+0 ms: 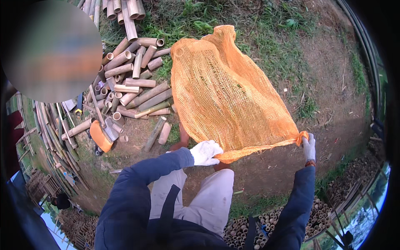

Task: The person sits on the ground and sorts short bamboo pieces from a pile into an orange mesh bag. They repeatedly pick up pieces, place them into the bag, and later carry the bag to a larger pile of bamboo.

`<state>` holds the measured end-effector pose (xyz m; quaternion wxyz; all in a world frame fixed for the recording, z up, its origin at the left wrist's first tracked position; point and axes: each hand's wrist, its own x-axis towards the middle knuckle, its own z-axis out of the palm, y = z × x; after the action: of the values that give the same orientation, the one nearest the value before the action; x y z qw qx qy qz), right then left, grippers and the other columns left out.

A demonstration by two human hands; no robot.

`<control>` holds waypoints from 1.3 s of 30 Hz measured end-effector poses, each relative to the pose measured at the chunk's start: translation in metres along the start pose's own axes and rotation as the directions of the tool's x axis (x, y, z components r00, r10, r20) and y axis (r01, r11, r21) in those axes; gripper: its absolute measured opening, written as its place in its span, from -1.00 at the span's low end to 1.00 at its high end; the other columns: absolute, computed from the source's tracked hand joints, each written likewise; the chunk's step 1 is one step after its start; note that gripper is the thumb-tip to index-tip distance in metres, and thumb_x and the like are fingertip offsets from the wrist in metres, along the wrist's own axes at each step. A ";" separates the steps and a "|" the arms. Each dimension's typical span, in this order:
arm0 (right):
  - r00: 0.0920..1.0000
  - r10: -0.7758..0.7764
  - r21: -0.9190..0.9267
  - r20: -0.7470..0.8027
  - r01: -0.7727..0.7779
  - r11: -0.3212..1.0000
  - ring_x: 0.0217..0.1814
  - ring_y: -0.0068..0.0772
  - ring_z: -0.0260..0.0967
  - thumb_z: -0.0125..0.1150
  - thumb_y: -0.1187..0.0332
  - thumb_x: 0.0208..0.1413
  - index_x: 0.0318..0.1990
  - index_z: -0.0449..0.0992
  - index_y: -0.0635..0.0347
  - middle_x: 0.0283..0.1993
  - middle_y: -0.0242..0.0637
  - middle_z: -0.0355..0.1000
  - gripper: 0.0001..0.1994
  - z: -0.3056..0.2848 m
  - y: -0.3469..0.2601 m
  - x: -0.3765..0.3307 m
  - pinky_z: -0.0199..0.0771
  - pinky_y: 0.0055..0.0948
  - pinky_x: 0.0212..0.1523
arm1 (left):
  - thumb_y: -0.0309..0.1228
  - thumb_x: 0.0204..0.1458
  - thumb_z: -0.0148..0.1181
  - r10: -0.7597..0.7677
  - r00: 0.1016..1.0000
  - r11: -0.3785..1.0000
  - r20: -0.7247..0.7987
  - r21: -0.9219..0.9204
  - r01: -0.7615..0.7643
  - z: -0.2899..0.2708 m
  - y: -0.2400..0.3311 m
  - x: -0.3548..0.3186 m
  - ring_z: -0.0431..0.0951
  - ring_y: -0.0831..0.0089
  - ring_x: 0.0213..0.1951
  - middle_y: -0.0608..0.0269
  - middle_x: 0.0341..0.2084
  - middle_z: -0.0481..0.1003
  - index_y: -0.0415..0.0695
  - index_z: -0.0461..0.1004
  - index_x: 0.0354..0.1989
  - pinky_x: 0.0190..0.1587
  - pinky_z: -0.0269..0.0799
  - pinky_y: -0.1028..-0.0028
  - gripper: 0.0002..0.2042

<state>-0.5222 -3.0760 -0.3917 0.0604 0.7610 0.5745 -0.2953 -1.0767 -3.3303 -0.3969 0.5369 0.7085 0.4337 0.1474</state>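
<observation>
An orange mesh sack [233,96] billows out over the ground in front of me, its weave loose enough to show the grass through it. My left hand [206,153], in a white knit glove, is closed on the sack's near edge at the left. At the right, my gloved right hand [308,146] grips a bunched corner of the same edge. Between the two hands the edge is stretched out. Fabric hides some of the fingertips on both hands.
Cut bamboo pieces [137,83] lie heaped left of the sack. Beside them is an orange-covered tool or machine [100,136]; its kind is unclear. Long bamboo poles [54,129] lie farther left. Many bamboo sections [241,231] are stacked near my right side. A blurred disc covers the upper left.
</observation>
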 end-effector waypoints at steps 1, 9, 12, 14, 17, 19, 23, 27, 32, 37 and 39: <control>1.000 -0.014 -0.022 0.026 0.015 1.000 0.19 0.06 0.49 0.20 0.15 0.40 0.23 0.51 0.17 0.15 0.07 0.50 -0.61 0.020 0.022 0.016 0.48 -0.07 0.25 | -0.17 0.13 0.45 0.011 0.998 0.996 0.067 -0.084 -0.006 0.021 -0.019 0.012 0.61 -0.09 -0.02 -0.02 -0.12 0.60 -0.11 0.60 0.14 0.06 0.55 -0.03 -0.54; 0.936 0.081 0.003 -0.344 -0.086 0.996 0.10 -0.10 0.62 0.18 0.21 0.40 0.18 0.55 0.34 0.08 0.06 0.63 -0.62 0.149 0.171 0.113 0.56 -0.15 0.16 | -0.29 0.12 0.31 0.180 0.938 0.952 0.295 0.187 -0.241 0.170 -0.130 0.127 0.63 0.10 -0.05 0.11 -0.18 0.52 -0.12 0.45 0.02 -0.16 0.59 0.17 -0.66; 0.822 0.307 0.100 -0.479 -0.297 0.950 0.10 -0.16 0.63 0.22 0.18 0.39 0.21 0.56 0.34 0.10 0.00 0.64 -0.58 0.179 0.239 0.146 0.59 -0.19 0.14 | -0.31 0.18 0.19 0.324 0.862 0.865 0.389 0.246 -0.437 0.164 -0.149 0.135 0.57 0.10 0.08 0.03 0.02 0.47 -0.11 0.45 0.02 -0.09 0.55 0.23 -0.72; 0.801 0.420 0.199 -0.426 -0.370 0.907 0.09 -0.25 0.61 0.24 0.16 0.40 0.22 0.55 0.34 0.11 -0.06 0.64 -0.56 0.195 0.284 0.173 0.60 -0.25 0.11 | -0.22 0.27 0.16 0.502 0.802 0.836 0.323 0.059 -0.546 0.128 -0.174 0.133 0.46 0.03 0.25 -0.06 0.31 0.36 -0.09 0.41 0.25 0.16 0.47 0.08 -0.58; 0.841 0.276 0.339 -0.466 -0.118 0.933 -0.19 -0.37 0.56 0.23 0.27 0.37 0.13 0.62 0.33 -0.15 -0.22 0.61 -0.66 0.229 0.338 0.221 0.60 -0.33 -0.15 | -0.21 0.26 0.26 0.526 0.848 0.838 0.065 0.134 -0.530 0.049 -0.227 0.147 0.62 0.13 0.10 0.18 0.22 0.50 0.06 0.53 0.22 0.01 0.61 0.18 -0.63; 0.793 0.397 0.550 -0.462 -0.094 0.830 -0.23 -0.43 0.54 0.19 0.39 0.33 0.14 0.61 0.35 -0.17 -0.28 0.59 -0.69 0.258 0.360 0.248 0.59 -0.38 -0.22 | -0.36 0.17 0.44 0.456 0.812 0.886 -0.365 0.274 -0.374 -0.025 -0.296 0.160 0.71 0.16 0.04 0.19 0.02 0.68 0.02 0.68 0.08 0.03 0.64 0.22 -0.71; 0.920 0.267 0.518 -0.287 -0.085 0.851 -0.05 -0.33 0.56 0.20 0.34 0.33 0.22 0.56 0.37 -0.01 -0.21 0.60 -0.61 0.288 0.372 0.265 0.62 -0.29 -0.01 | -0.35 0.35 0.25 0.429 0.612 0.812 -0.664 0.580 0.059 -0.198 -0.432 0.208 0.72 0.04 0.02 0.06 -0.04 0.71 -0.07 0.71 0.12 0.12 0.64 0.17 -0.75; 0.623 0.420 0.229 -0.660 -0.366 0.902 0.14 -0.13 0.58 0.21 0.25 0.34 0.33 0.54 0.37 0.19 -0.05 0.62 -0.50 0.241 0.342 0.245 0.57 -0.20 0.21 | -0.32 0.27 0.12 -0.068 0.858 0.760 -0.509 0.530 0.375 -0.297 -0.510 0.233 0.65 -0.04 0.22 0.00 0.18 0.67 -0.02 0.66 0.24 0.35 0.52 0.12 -0.60; 0.464 0.140 0.100 -0.875 -0.109 0.989 0.45 -0.02 0.44 0.16 0.20 0.38 0.52 0.36 0.39 0.46 0.11 0.45 -0.36 0.181 0.172 0.247 0.36 -0.15 0.49 | -0.08 0.15 0.32 -0.201 0.926 0.866 -0.319 0.384 0.320 -0.314 -0.550 0.222 0.61 0.09 0.31 -0.02 0.28 0.62 -0.10 0.52 0.42 0.41 0.47 0.18 -0.34; 0.454 -0.721 -0.309 -0.524 0.687 0.658 0.50 -0.09 0.35 0.02 0.17 0.58 0.48 0.42 0.25 0.48 -0.07 0.39 -0.51 0.288 -0.177 0.308 0.26 -0.19 0.55 | 0.06 -0.07 0.46 -0.294 0.911 0.781 -0.290 0.477 0.404 -0.288 -0.538 0.216 0.64 0.01 0.24 -0.03 0.25 0.63 -0.01 0.47 0.47 0.32 0.52 0.14 -0.14; 0.365 -0.824 -0.195 -0.434 0.855 0.481 0.40 -0.07 0.46 0.08 0.18 0.55 0.43 0.48 0.11 0.37 -0.07 0.46 -0.58 0.354 -0.319 0.330 0.43 -0.17 0.45 | 0.08 -0.12 0.47 -0.313 0.866 0.703 -0.391 0.518 0.488 -0.276 -0.530 0.217 0.67 -0.01 0.20 -0.01 0.19 0.66 0.06 0.53 0.39 0.29 0.55 0.10 -0.19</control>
<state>-0.8918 -2.8458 -0.7734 -0.2643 0.4098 0.8664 -0.1075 -1.3790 -2.9630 -0.8185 0.2377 0.7010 0.6720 -0.0229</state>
